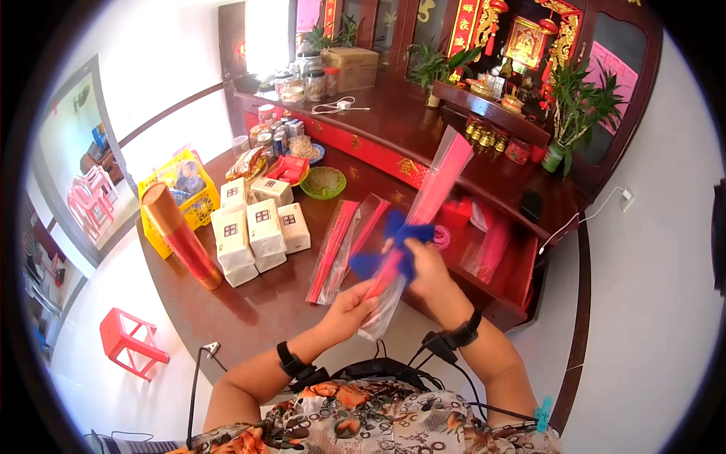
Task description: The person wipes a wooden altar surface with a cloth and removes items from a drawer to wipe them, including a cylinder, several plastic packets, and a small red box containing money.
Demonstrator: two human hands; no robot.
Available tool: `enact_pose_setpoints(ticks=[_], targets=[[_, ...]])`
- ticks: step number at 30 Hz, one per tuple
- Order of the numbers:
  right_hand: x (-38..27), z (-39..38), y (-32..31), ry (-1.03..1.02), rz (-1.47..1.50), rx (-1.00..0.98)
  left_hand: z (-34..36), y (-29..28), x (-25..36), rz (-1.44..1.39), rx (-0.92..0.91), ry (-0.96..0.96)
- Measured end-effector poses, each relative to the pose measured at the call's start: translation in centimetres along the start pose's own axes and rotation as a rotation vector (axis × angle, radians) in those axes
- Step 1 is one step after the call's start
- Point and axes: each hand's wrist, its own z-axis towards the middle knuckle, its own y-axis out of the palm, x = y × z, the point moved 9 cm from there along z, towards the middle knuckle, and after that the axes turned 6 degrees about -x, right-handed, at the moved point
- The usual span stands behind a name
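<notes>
Above the edge of the dark table [249, 310], both hands hold one long clear packet [427, 204] of pink sticks, tilted up to the right. The left hand [346, 309] is closed around its lower end. The right hand [425, 266] grips the middle part through a blue cloth [389, 246]. On the table just beside lie two more packets [344, 248], then white boxes [253, 231] and a red-gold tube [181, 234].

Single head-worn fisheye looked steeply down, close over the round table [249, 310] (rim bent); cabinet [423, 144] far.
</notes>
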Motion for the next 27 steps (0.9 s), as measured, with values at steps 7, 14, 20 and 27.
enact_pose_setpoints(ticks=[7, 14, 20, 27], targets=[[0.1, -1.1, -1.2, 0.065, -0.219, 0.007, 1.4, -1.1, -0.6, 0.155, 0.041, 0.077], [2.7, -2.6, 2.3, 0.342, -0.413, -0.336, 5.4, -3.1, 2.5, -0.186, 0.107, 0.026], [3.7, -3.4, 1.6, 0.399, -0.374, -0.371, 7.7, -4.2, 5.0, -0.14, 0.243, 0.22], [6.1, -6.7, 0.4, 0.593, -0.413, -0.438, 8.0, -9.8, 5.0, -0.341, 0.358, 0.205]])
